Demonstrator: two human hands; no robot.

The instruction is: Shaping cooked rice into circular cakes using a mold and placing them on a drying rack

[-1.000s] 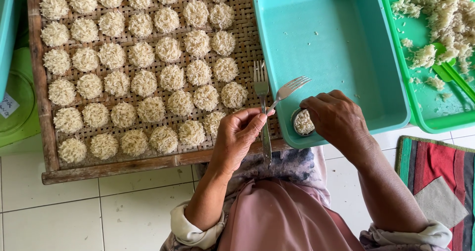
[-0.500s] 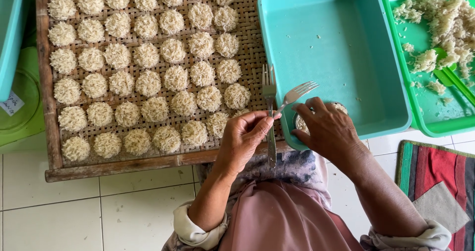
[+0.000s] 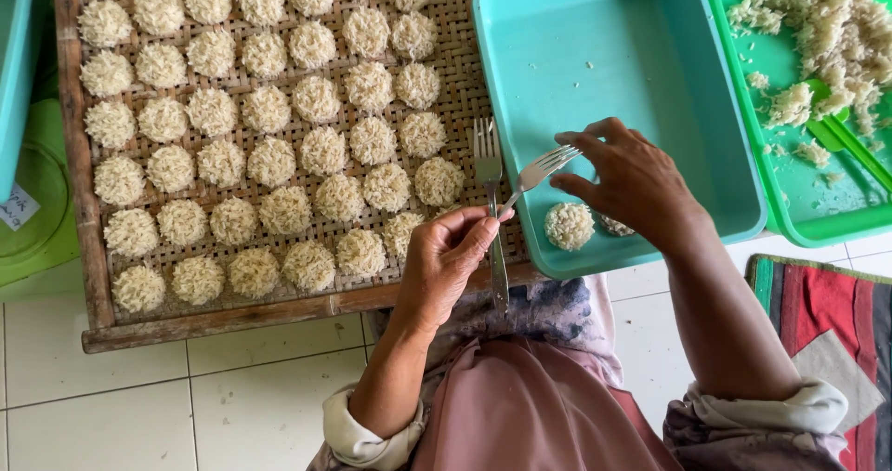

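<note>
1. Two forks point(image 3: 497, 197) are pinched together in the left hand point(image 3: 446, 262); its fingers point(image 3: 476, 239) press against the handles, with the tines pointing away from the person, one fork upright and the other angled toward the right.
2. Tines of the angled fork reach over the near left edge of the turquoise tray point(image 3: 650, 62), close to the right hand's fingertips.
3. The right hand point(image 3: 636, 183) hovers over the near part of the turquoise tray, its fingers point(image 3: 585, 141) loosely spread and curved, holding nothing that can be seen.
4. One round rice cake point(image 3: 569, 226) lies in the near left corner of the turquoise tray, just below and left of the right hand; a second one point(image 3: 615, 225) lies beside it, mostly hidden under the palm.
5. Left of that tray, a woven bamboo tray point(image 3: 79, 183) with a wooden frame rests on the tiled floor point(image 3: 186, 406), filled with rows of the same round rice cakes point(image 3: 269, 109).
6. On the far right, a green tray point(image 3: 799, 220) holds loose clumps of cooked rice point(image 3: 827, 34) and a green utensil point(image 3: 841, 137).
7. A striped red cloth point(image 3: 818, 313) lies on the floor near the right forearm.
</note>
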